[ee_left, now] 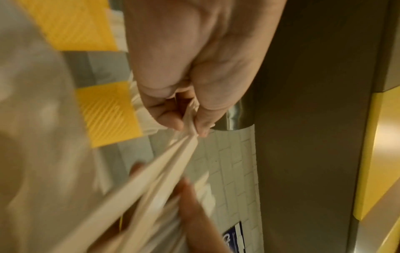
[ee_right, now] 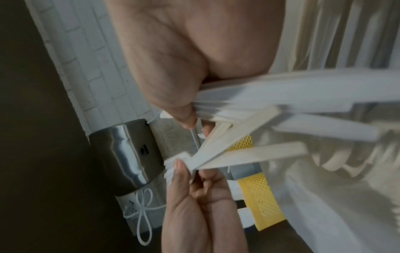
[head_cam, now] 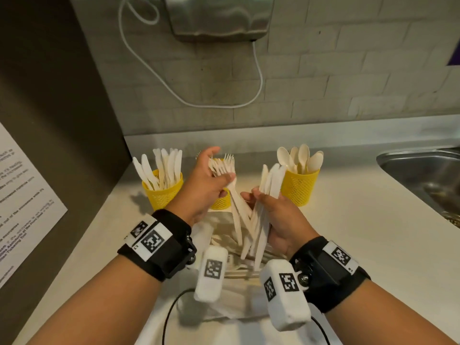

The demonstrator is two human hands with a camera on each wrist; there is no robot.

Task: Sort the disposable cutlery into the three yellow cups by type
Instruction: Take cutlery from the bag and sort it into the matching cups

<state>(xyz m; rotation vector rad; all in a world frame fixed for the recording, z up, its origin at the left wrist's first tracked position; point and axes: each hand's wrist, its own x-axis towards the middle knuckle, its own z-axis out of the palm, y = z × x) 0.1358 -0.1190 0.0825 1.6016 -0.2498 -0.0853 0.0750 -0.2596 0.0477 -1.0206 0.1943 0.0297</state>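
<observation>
— While the left hand [head_cam: 202, 185] is gripping a bunch of forks [head_cam: 224, 168] in its fingers, what is remaining?
— The right hand [head_cam: 278, 217] is clasping knives [head_cam: 270, 180]; beyond the fingers the knife cup [head_cam: 163, 191] and spoon cup [head_cam: 300, 188] are filling, and loose cutlery [head_cam: 239, 267] is lying below on the counter [head_cam: 361, 232].

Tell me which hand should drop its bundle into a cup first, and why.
Left, probably. The left hand grips forks right over the middle cup, where forks seem to belong. The right hand grips knives, but the knife cup stands far left, across the other arm.
</observation>
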